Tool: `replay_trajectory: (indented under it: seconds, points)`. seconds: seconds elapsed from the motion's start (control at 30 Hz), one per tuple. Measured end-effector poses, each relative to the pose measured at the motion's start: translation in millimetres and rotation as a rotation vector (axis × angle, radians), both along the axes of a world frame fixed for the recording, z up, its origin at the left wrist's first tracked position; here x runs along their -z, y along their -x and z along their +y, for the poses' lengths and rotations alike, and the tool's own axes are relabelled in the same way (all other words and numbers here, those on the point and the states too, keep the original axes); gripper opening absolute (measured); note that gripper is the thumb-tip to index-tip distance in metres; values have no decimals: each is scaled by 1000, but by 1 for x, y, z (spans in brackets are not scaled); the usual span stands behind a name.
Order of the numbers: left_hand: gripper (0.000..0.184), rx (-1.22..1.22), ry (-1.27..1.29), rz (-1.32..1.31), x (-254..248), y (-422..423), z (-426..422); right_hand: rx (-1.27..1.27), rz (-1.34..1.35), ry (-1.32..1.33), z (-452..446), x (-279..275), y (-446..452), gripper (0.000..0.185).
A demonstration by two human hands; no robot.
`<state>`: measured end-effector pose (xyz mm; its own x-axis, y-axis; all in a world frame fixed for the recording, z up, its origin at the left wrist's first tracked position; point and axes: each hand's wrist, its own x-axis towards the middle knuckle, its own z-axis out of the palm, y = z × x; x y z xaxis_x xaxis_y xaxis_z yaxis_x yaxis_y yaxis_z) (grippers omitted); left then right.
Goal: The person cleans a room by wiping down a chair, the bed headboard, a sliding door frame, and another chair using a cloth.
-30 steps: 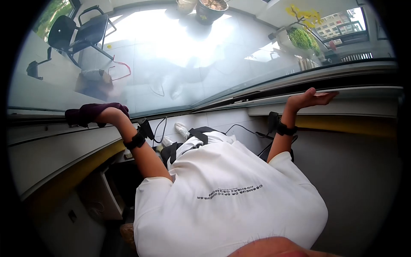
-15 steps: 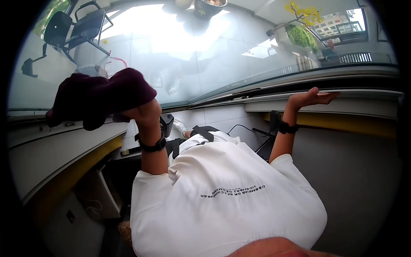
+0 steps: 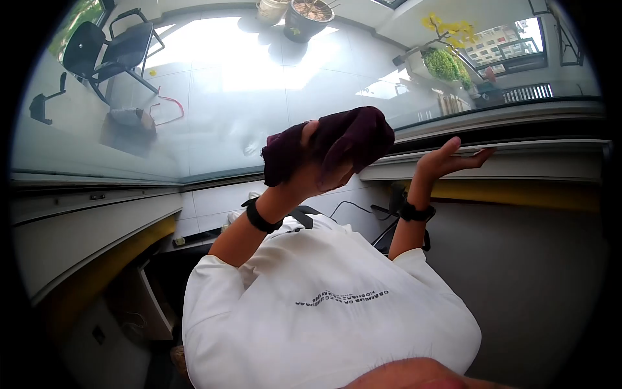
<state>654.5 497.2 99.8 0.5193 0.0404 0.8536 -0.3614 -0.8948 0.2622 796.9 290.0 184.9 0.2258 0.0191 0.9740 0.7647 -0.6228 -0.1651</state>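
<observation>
A dark maroon cloth (image 3: 355,137) is bunched in my left hand (image 3: 317,174), which is raised near the middle of the view with its fingers partly hidden in the folds. The cloth overlaps the glass pane (image 3: 214,129) and the dark window frame in view; whether it touches them I cannot tell. On the right, my right hand (image 3: 448,161) has its thumb apart and its fingers stretched along the edge of the white ledge (image 3: 544,162). Nothing shows in it. Both wrists wear black bands.
Through the glass are a black chair (image 3: 126,52), a dark plant pot (image 3: 307,21), a green plant (image 3: 444,66) and yellow flowers (image 3: 453,31). A black cable (image 3: 343,204) and a white cabinet edge (image 3: 155,298) lie below the ledge.
My left hand has moved from the far left to the middle with the maroon cloth. My right hand stays by the ledge, a little further left in view.
</observation>
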Motion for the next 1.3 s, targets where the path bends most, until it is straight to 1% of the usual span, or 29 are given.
replay_trajectory:
  seconds: [0.07,0.1,0.13,0.2,0.23,0.27,0.3,0.37,0.4,0.47,0.53,0.57,0.63,0.67,0.7,0.73,0.77,0.8,0.83,0.9,0.97,1.03,1.07,1.1,1.13,1.2,1.23,1.27,1.3]
  points:
    - [31,10,32,84,-54,10,0,282,125,229,17,1,39,88]
    - [48,-23,-15,11,-72,12,0,223,149,313,22,3,60,85]
    - [48,-24,-13,5,-78,13,-5,161,171,395,28,6,78,83]
    - [47,90,176,130,-85,14,-15,-142,307,568,16,54,94,75]
    - [40,166,154,290,-73,10,-19,-274,426,667,13,71,104,72]
    - [40,169,155,295,-61,7,-24,-374,611,811,15,73,113,73]
    - [35,173,163,351,-54,3,-27,-374,613,812,15,76,111,73]
    - [30,171,175,390,-49,0,-29,-612,756,835,12,93,98,75]
    - [29,114,131,300,-49,4,-30,-689,802,844,10,103,93,76]
    - [28,56,91,206,-53,9,-30,-705,1437,733,2,142,90,58]
    - [28,243,162,281,-67,13,-25,-525,1237,794,-38,135,78,54]
    - [28,230,164,271,-73,14,-19,-711,1294,518,-29,118,67,52]
    - [36,413,204,204,-84,21,-6,-1064,1355,-70,1,71,53,49]
    - [36,409,197,205,-86,27,1,-1162,1300,-262,14,43,56,48]
    - [40,389,179,258,-88,34,8,-1264,1227,-441,27,14,60,48]
    - [44,364,159,307,-87,41,16,-1311,1093,-485,35,-10,60,48]
    - [58,360,101,398,-80,51,25,-1321,1088,-488,28,-16,52,48]
    - [58,356,98,401,-75,56,32,-1221,1068,-421,15,-22,43,47]
    - [59,399,192,443,-68,63,35,-1119,1044,-357,12,-26,44,45]
    - [64,522,391,499,-56,69,46,-1154,1058,-343,24,-21,49,47]
    - [65,568,600,626,-48,75,51,-1131,1093,-238,61,-29,69,32]
    - [64,574,661,665,-26,77,53,-988,1100,16,97,-35,89,20]
    - [59,617,775,639,-7,77,51,-955,1015,265,106,-21,87,24]
    - [55,658,889,610,6,78,52,-863,1022,301,116,-5,96,24]
    - [55,650,883,614,15,79,56,-790,978,478,122,7,98,22]
    - [37,373,946,1010,29,88,65,-755,1000,514,135,32,110,16]
    - [37,371,942,1016,43,91,69,-731,1064,697,140,45,112,16]
    - [32,366,821,1104,60,93,73,-702,1121,885,141,57,112,16]
    - [28,359,700,1187,64,93,74,-703,1120,882,138,71,110,16]
